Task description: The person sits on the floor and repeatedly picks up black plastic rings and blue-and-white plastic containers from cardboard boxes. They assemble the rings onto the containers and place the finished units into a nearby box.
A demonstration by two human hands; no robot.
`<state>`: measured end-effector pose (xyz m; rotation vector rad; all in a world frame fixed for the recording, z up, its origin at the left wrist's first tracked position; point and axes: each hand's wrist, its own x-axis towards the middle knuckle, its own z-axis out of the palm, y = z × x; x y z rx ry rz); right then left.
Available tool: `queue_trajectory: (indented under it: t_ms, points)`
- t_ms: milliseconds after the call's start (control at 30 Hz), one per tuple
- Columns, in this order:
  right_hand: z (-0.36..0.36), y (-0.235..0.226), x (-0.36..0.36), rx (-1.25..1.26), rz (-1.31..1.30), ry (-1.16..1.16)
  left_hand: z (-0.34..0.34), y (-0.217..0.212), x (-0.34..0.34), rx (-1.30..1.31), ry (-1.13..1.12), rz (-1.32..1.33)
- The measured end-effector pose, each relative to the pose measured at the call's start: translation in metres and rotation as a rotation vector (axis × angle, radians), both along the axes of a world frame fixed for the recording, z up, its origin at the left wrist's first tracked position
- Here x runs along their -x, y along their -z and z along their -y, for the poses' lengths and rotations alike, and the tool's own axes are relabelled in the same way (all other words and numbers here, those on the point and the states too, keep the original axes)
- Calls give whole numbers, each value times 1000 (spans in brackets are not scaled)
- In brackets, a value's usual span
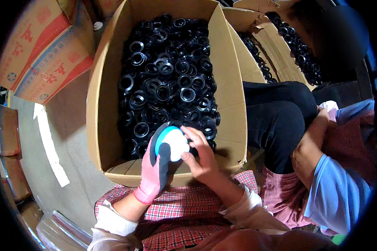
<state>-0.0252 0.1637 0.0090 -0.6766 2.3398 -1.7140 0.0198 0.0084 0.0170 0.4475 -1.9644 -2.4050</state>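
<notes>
My left hand point(153, 169), in a pink glove with dark grey fingers and palm, is closed around a round white piece with a blue rim point(174, 143). The white part is overexposed, so its detail cannot be made out. My bare right hand point(203, 159) grips the same piece from the right, thumb below and fingers above. Both hands are over the near edge of a large open cardboard box point(229, 121). Inside it lies a heap of shiny black rings point(167, 79), just beyond my hands.
A person in a blue sleeve point(337, 194) and dark trousers sits close on the right, arms drawn in. Beyond are more cardboard boxes point(287, 62) with black rings. Printed cartons point(46, 58) stand at the left, and a white strip point(50, 146) lies on the floor.
</notes>
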Motion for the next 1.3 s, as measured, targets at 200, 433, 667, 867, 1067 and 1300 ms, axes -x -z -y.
queue_trajectory:
  t_ms: [200, 433, 667, 867, 1067, 1300]
  points:
    - [2, -2, 2, -57, -97, -15, -3, 3, 2, 181, 42, -7]
    - [6, 0, 4, -68, -123, -23, -4, -1, 6, 103, 9, 75]
    - [7, -2, 3, -105, -106, -1, -4, 0, 5, 130, 35, 84]
    - [8, 0, 4, -93, -99, -7, -4, 2, 5, 120, 44, 97]
    - [7, 1, 4, -81, -102, 14, -5, 4, 6, 158, 34, 28]
    - [7, 7, 1, -30, -89, 39, -5, -7, 7, 135, 31, 59]
